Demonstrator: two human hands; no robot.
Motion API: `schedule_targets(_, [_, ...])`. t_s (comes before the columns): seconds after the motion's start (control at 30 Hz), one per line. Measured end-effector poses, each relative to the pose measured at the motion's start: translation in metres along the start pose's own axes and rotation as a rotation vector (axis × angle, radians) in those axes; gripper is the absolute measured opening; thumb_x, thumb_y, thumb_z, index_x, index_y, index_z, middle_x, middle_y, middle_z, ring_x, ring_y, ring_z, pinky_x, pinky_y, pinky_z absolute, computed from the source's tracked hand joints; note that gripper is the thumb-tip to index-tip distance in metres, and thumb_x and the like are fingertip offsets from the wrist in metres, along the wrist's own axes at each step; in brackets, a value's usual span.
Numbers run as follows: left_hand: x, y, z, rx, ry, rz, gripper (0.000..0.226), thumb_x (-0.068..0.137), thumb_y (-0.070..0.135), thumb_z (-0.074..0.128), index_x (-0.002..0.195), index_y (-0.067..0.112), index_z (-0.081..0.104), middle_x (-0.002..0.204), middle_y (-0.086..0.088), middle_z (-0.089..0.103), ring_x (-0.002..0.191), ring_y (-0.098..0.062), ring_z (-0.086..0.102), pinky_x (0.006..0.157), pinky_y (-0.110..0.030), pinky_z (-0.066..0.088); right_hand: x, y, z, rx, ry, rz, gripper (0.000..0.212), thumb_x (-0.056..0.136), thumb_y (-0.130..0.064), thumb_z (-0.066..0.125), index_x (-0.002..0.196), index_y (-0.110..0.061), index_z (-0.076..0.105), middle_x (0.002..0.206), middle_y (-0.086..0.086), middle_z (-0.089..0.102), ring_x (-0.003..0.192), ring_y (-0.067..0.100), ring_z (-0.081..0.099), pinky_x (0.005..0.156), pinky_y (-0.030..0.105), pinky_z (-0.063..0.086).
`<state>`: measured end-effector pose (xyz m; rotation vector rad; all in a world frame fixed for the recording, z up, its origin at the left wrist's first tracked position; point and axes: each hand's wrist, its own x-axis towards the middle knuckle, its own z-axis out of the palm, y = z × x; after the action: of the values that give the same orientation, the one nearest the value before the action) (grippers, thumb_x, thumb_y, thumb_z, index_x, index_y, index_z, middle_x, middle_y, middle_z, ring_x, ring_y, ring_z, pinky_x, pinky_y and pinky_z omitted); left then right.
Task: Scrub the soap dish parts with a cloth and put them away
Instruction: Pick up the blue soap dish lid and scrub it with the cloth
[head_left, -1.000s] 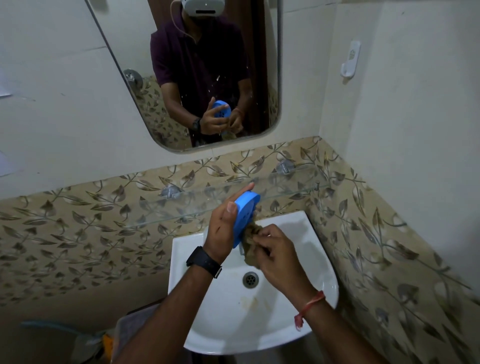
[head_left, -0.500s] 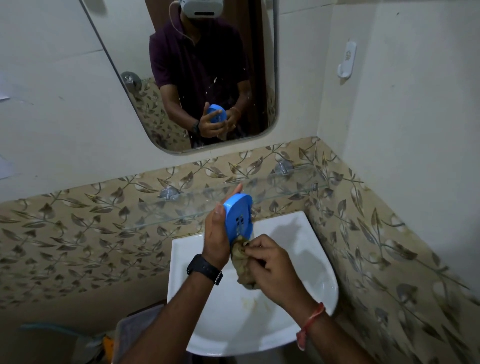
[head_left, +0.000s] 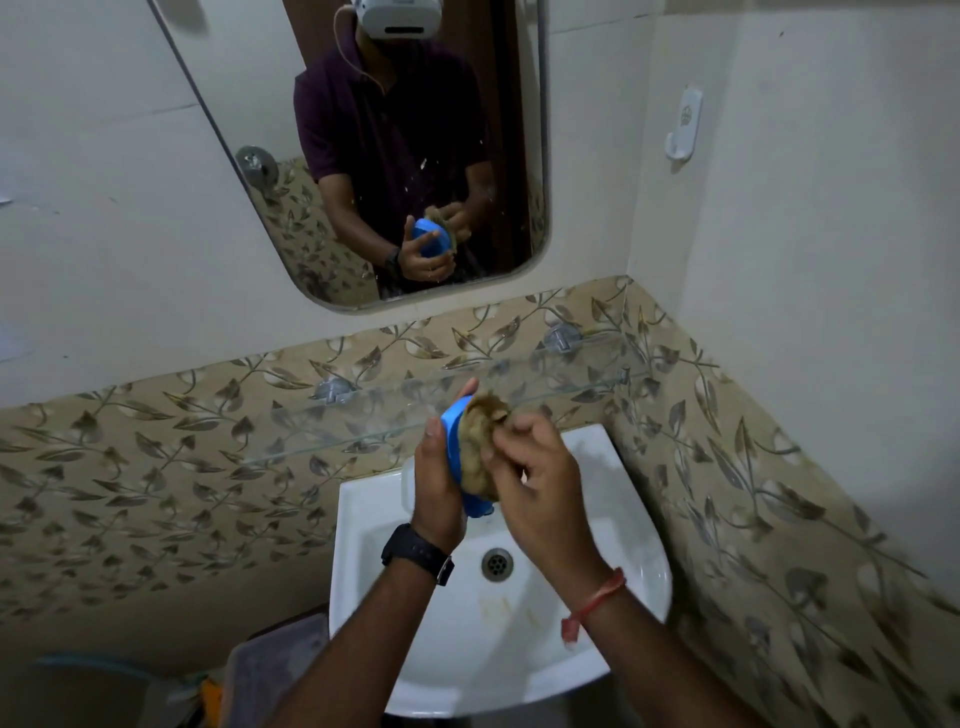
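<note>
My left hand (head_left: 439, 480) holds a blue oval soap dish part (head_left: 456, 441) on edge above the white sink (head_left: 363, 519). A bunched brown cloth (head_left: 480, 447) is pressed against the part's right face by my right hand (head_left: 535, 478), whose fingers pinch the cloth. The cloth hides most of that face, and only the blue rim and lower tip show. Both hands are also reflected in the mirror (head_left: 249, 78).
A glass shelf (head_left: 395, 415) on metal brackets runs along the leaf-patterned tiles just behind my hands. The sink drain (head_left: 497, 564) lies below them. A white wall hook (head_left: 683, 124) hangs on the right wall. A blue bucket rim (head_left: 88, 665) and cloth sit at lower left.
The cloth has moved from the bottom edge of the blue part up over its right face. My left hand has tilted the part so its face is turned away from me.
</note>
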<state>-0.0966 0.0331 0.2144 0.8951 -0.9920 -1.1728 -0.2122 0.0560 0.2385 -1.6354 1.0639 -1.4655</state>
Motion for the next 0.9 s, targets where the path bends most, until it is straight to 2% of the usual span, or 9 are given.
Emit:
schedule_targets(0.07, [0.003,0.002,-0.004,-0.086,-0.012,-0.022,0.073,0.085,0.074,0.052,0.142,0.029,0.058,0.106,-0.013,0.066,0.087,-0.024,0.061,0.079,-0.039,0.05,-0.014,0.009,-0.002,-0.147,-0.175,-0.185,0.013,0.094,-0.003,0.056,0.097,-0.009,0.068,0.096,-0.003,0.054,0.088,0.011,0.058,0.074,0.018,0.048])
schedule_targets(0.17, [0.006,0.001,-0.012,-0.157,0.022,-0.065,0.07,0.088,0.075,0.037,0.141,0.035,0.058,0.119,-0.011,0.067,0.086,-0.023,0.061,0.075,-0.039,0.055,-0.023,0.027,-0.015,-0.309,-0.277,-0.247,0.02,0.092,-0.009,0.05,0.095,-0.009,0.069,0.092,-0.006,0.048,0.083,0.01,0.053,0.077,0.014,0.042])
schedule_targets(0.3, [0.007,0.0,-0.016,-0.183,0.059,-0.093,0.069,0.091,0.075,0.03,0.142,0.037,0.057,0.121,-0.008,0.069,0.097,-0.02,0.068,0.083,-0.039,0.058,-0.013,0.035,-0.022,-0.416,-0.165,-0.092,0.02,0.092,0.0,0.054,0.099,-0.002,0.073,0.091,0.001,0.051,0.078,0.018,0.055,0.07,0.024,0.047])
schedule_targets(0.4, [0.007,-0.001,-0.012,-0.127,0.045,-0.145,0.068,0.091,0.076,0.027,0.139,0.039,0.059,0.124,-0.007,0.071,0.104,-0.025,0.066,0.09,-0.044,0.055,0.003,0.019,-0.013,-0.382,-0.036,-0.089,0.021,0.094,-0.002,0.056,0.109,-0.003,0.071,0.093,-0.002,0.05,0.077,0.001,0.052,0.068,0.004,0.04])
schedule_targets(0.5, [0.004,-0.007,-0.011,-0.108,0.018,-0.207,0.066,0.093,0.073,0.029,0.135,0.036,0.063,0.125,-0.004,0.073,0.106,-0.02,0.072,0.082,-0.037,0.061,0.016,0.005,-0.004,-0.332,0.017,-0.07,0.023,0.096,-0.007,0.055,0.114,-0.004,0.069,0.096,-0.004,0.049,0.082,-0.004,0.053,0.074,-0.001,0.041])
schedule_targets(0.57, [0.006,-0.008,-0.013,-0.119,0.041,-0.228,0.068,0.094,0.073,0.03,0.136,0.032,0.063,0.12,-0.006,0.075,0.103,-0.019,0.073,0.078,-0.033,0.061,0.015,0.001,-0.001,-0.331,-0.058,-0.101,0.024,0.096,-0.007,0.054,0.116,-0.006,0.069,0.098,-0.004,0.049,0.087,0.003,0.054,0.08,0.003,0.043])
schedule_targets(0.67, [0.012,-0.005,-0.02,-0.143,0.071,-0.245,0.073,0.088,0.08,0.038,0.136,0.031,0.064,0.106,-0.008,0.075,0.091,-0.022,0.072,0.076,-0.035,0.06,-0.01,0.01,-0.005,-0.381,-0.331,-0.231,0.025,0.093,-0.004,0.055,0.11,-0.013,0.07,0.097,-0.005,0.05,0.092,0.007,0.052,0.086,0.01,0.041])
schedule_targets(0.77, [0.012,-0.009,-0.034,-0.146,0.128,-0.275,0.072,0.087,0.08,0.037,0.131,0.031,0.068,0.108,-0.01,0.072,0.087,-0.023,0.07,0.078,-0.04,0.06,-0.028,0.03,-0.018,-0.444,-0.508,-0.141,0.019,0.093,-0.012,0.057,0.101,-0.015,0.074,0.092,-0.003,0.049,0.084,0.013,0.052,0.077,0.021,0.043])
schedule_targets(0.9, [0.005,-0.016,-0.047,-0.298,0.167,-0.316,0.071,0.093,0.076,0.035,0.127,0.025,0.072,0.098,-0.012,0.075,0.082,-0.026,0.073,0.077,-0.042,0.062,-0.01,0.04,-0.035,-0.44,-0.282,0.019,0.017,0.091,-0.005,0.06,0.095,-0.008,0.077,0.085,-0.002,0.049,0.073,0.007,0.052,0.071,0.01,0.039])
